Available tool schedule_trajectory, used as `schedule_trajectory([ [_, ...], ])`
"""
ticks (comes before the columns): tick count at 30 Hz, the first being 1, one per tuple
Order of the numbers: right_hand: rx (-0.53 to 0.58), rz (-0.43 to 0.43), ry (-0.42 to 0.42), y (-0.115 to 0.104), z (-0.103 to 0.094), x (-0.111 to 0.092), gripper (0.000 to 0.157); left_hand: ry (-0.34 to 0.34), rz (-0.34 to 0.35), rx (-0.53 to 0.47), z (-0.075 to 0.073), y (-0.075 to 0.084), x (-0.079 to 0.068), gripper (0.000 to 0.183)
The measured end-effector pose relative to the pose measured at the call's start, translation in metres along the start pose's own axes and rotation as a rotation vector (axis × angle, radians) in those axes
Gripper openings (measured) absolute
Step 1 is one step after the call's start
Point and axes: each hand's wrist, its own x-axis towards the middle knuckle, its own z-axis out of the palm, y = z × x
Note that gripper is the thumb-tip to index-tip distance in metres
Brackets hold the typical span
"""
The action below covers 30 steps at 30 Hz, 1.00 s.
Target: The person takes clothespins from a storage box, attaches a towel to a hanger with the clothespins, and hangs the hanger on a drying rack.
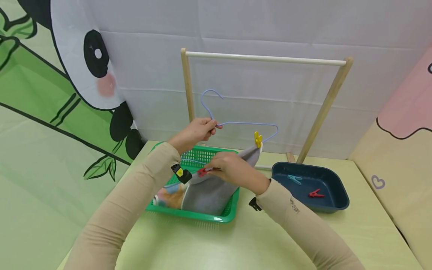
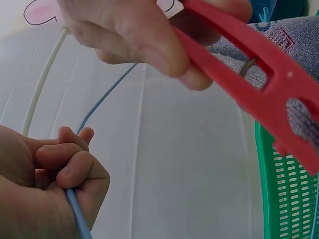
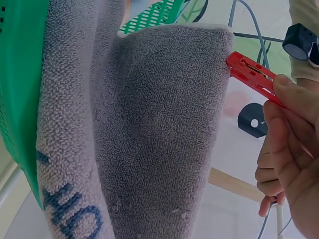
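Note:
My left hand (image 1: 197, 132) grips a blue wire hanger (image 1: 249, 123) just below its hook. At the hanger's right end, a yellow clothespin (image 1: 258, 139) clamps one corner of a grey towel (image 1: 209, 195). My right hand (image 1: 234, 168) pinches the handles of a red clothespin (image 1: 202, 172) at the towel's upper left edge. In the right wrist view, the jaws of this red clothespin (image 3: 249, 72) meet the corner of the grey towel (image 3: 159, 114), which bears blue lettering. The towel's lower part hangs into a green basket (image 1: 202, 215).
A multicoloured cloth (image 1: 170, 197) and another blue wire hanger (image 1: 192, 161) lie in the basket. A dark blue tub (image 1: 324, 174) at right holds a light blue clothespin (image 1: 295, 179) and a red one. Behind stands a wooden rack with a white rail (image 1: 266, 58).

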Motion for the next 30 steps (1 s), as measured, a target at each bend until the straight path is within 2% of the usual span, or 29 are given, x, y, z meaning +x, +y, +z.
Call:
schedule_trajectory([
  [16,-0.029,0.011,-0.057,-0.001,0.007,0.008,0.012,-0.018,-0.001,-0.014,0.0,0.001,-0.002,0.033],
  [30,-0.022,0.025,-0.078,-0.002,0.011,0.013,0.011,-0.005,0.001,0.005,0.001,0.003,-0.002,0.033],
])
